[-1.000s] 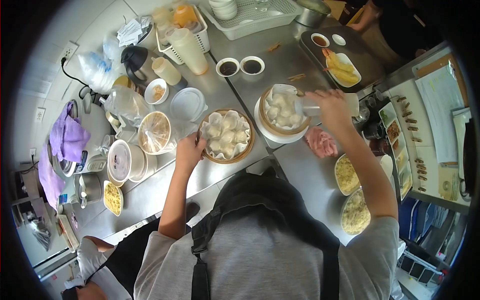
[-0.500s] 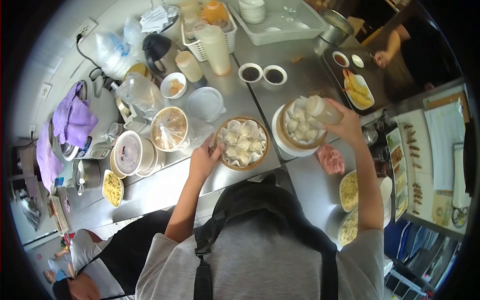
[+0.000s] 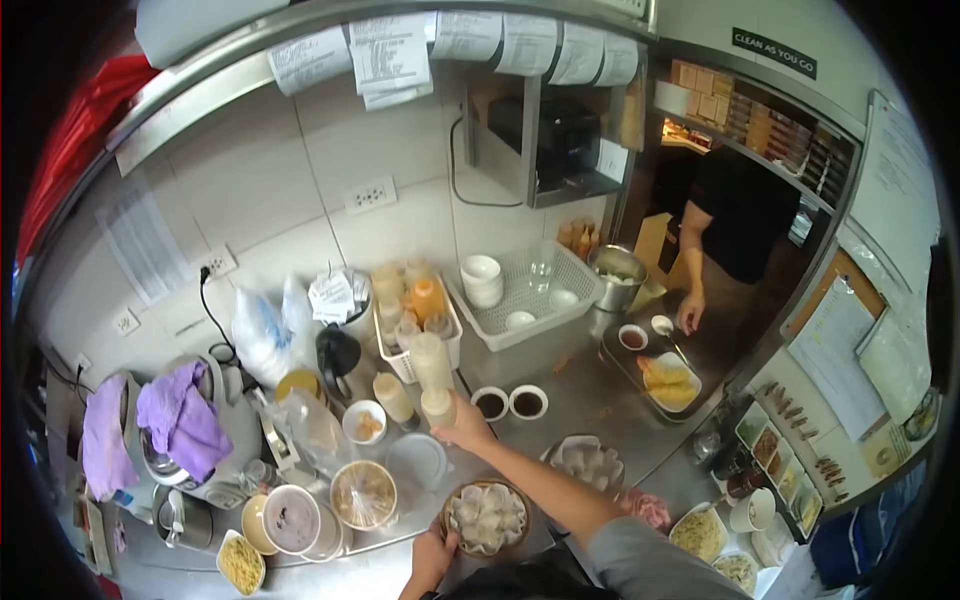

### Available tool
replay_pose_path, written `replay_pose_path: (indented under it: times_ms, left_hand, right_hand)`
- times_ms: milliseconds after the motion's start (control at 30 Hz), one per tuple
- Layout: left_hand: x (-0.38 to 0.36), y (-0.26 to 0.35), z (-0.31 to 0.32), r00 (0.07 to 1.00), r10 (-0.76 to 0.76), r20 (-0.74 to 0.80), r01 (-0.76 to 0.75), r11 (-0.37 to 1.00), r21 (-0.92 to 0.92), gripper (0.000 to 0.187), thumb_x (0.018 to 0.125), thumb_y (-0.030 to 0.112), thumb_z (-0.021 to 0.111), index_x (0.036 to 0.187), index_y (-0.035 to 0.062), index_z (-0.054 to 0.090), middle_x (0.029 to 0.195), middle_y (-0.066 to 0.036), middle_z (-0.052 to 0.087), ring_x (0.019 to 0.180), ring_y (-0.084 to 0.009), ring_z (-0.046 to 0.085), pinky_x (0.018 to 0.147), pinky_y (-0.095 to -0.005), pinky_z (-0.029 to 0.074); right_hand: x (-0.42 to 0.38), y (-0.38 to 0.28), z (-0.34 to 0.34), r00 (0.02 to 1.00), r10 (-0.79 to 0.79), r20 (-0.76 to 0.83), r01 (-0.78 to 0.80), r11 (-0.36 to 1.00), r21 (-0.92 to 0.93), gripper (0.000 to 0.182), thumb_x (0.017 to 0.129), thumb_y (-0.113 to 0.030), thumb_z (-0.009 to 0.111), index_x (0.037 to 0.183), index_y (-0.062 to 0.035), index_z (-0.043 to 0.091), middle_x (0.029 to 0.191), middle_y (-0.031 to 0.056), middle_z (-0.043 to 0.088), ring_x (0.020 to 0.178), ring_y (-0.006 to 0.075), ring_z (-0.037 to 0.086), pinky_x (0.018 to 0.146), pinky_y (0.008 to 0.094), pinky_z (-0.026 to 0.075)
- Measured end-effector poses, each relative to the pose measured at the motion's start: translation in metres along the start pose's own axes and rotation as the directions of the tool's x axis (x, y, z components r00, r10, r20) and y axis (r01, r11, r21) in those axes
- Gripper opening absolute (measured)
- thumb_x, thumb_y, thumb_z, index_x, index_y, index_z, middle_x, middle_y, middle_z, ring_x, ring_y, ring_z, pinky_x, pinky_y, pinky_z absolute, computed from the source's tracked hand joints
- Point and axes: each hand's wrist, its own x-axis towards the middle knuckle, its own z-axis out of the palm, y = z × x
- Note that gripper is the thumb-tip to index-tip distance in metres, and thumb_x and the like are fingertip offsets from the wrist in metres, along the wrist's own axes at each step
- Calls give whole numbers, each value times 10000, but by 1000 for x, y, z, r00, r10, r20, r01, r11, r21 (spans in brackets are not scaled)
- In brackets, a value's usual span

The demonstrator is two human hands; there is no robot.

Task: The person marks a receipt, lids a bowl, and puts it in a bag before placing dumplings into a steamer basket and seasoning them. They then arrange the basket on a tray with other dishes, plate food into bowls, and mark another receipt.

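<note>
— Where's the squeeze bottle (image 3: 437, 405)?
— Upright on the steel counter (image 3: 580, 390), by the white basket (image 3: 405, 365); the right hand (image 3: 465, 428) grips it.
— And the left hand (image 3: 432, 556)?
— Clasping the near rim of the dumpling steamer (image 3: 487, 517).

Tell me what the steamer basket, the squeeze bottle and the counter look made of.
Steamer basket under the left hand: likely bamboo, tan matte rim. Squeeze bottle in the right hand: apparently soft plastic, cloudy and translucent. Counter: probably stainless steel, grey with dull reflections.
</note>
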Motion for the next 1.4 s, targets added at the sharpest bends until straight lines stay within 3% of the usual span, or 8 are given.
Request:
replay_pose_path:
  times_ms: [200, 333, 833, 933, 967, 1100, 1267, 1400]
  left_hand:
    - [-3, 15, -21, 999, -7, 48, 8, 1000, -29, 439, 818, 292, 561, 1159, 15, 578, 715, -228, 643, 695, -373, 651, 679, -450, 511]
    - [25, 48, -41, 964, 264, 30, -265, 960, 92, 429, 854, 317, 513, 1137, 1, 577, 594, -175, 616, 562, -323, 639, 602, -421, 515]
    - [99, 173, 67, 846, 400, 354, -368, 917, -155, 359, 891, 302, 505, 991, -31, 596, 526, -112, 582, 425, -207, 590, 502, -318, 496]
    - [93, 172, 67, 841, 480, 250, -491, 871, -23, 435, 902, 355, 515, 1147, -1, 566, 546, -102, 595, 487, -234, 612, 551, -359, 507]
    - [85, 174, 63, 889, 303, 343, -371, 916, 153, 500, 926, 377, 496, 1309, 55, 486, 834, -181, 654, 756, -265, 652, 704, -382, 504]
    - [96, 131, 103, 848, 492, 196, -417, 848, -327, 608, 966, 348, 432, 1445, 14, 262, 1432, -245, 327, 1297, -307, 380, 1055, -317, 294]
    - [79, 133, 109, 903, 414, 113, -293, 787, -542, 700, 977, 359, 420, 1429, -99, 144, 1468, -255, 263, 1360, -290, 285, 1102, -322, 222]
    - [82, 128, 112, 892, 403, 204, -193, 749, -634, 659, 979, 341, 421, 1456, -33, 162, 1492, -191, 238, 1361, -245, 268, 1105, -321, 213]
  right_hand:
    - [-55, -32, -69, 953, -237, -188, 228, 971, -70, 768, 725, -280, 782, 1357, -65, 401, 1206, 172, 583, 1127, 290, 565, 943, 353, 442]
    - [-158, -47, -151, 981, 181, 75, -183, 983, 18, 502, 870, -290, 652, 1289, -55, 505, 1291, 149, 532, 1206, 226, 505, 968, 323, 411]
    - [-234, 83, -183, 816, 256, -518, 22, 882, 470, 527, 983, -254, 433, 1430, -10, 295, 1467, 136, 324, 1365, 218, 272, 1115, 314, 182]
    - [-240, 77, -186, 835, 291, -466, -1, 849, 528, 535, 982, -255, 434, 1433, -9, 285, 1472, 142, 312, 1374, 225, 256, 1119, 313, 173]
    - [-241, 79, -186, 838, 289, -463, -4, 852, 523, 540, 983, -261, 432, 1436, -10, 278, 1474, 146, 307, 1377, 228, 250, 1120, 315, 171]
    - [-247, 84, -179, 856, 276, -438, -4, 850, 527, 546, 986, -292, 421, 1433, -9, 288, 1460, 164, 325, 1376, 243, 256, 1121, 325, 175]
    - [-251, 116, -217, 848, 518, -112, -252, 580, 774, 549, 973, -373, 441, 1378, -6, 397, 1375, 182, 442, 1294, 260, 387, 1093, 342, 247]
    - [-263, 80, -297, 759, 406, -509, -338, 914, 225, 376, 922, -273, 551, 1214, -39, 588, 1150, 123, 631, 1060, 175, 573, 930, 301, 422]
